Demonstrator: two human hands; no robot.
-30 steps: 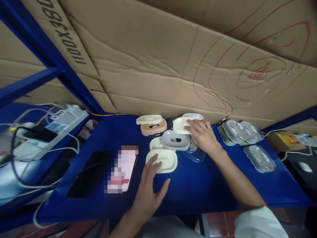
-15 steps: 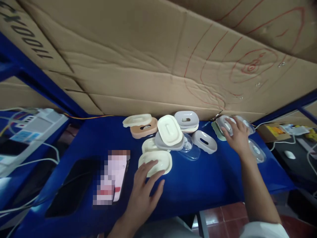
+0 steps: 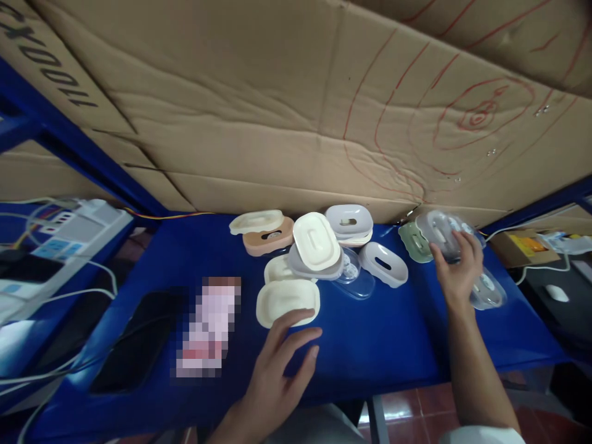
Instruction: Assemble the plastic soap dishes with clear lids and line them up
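Observation:
My left hand point(image 3: 282, 364) is open, fingers spread and slightly bent, with a fingertip over the near edge of a cream oval tray point(image 3: 280, 302). My right hand point(image 3: 460, 265) has its thumb and fingers closed on a grey soap dish tray point(image 3: 435, 231), partly hidden by the fingers. Left of that hand sits a green soap dish base point(image 3: 416, 242). A clear lid point(image 3: 490, 291) lies just right of the wrist. Between my hands is a pile with a cream tray point(image 3: 317, 240) on top and a grey slotted soap dish base point(image 3: 383, 264) beside it.
At the back are a peach soap dish base point(image 3: 268, 239) and a grey base point(image 3: 349, 221). A blurred-out phone point(image 3: 210, 327) and a black flat object point(image 3: 139, 345) lie left on the blue table point(image 3: 370, 351). Cardboard point(image 3: 254, 111) walls the back.
My right hand has shifted right with the grey tray, uncovering more of the green base. My left hand has drawn back toward me from the cream tray. The view has shifted slightly.

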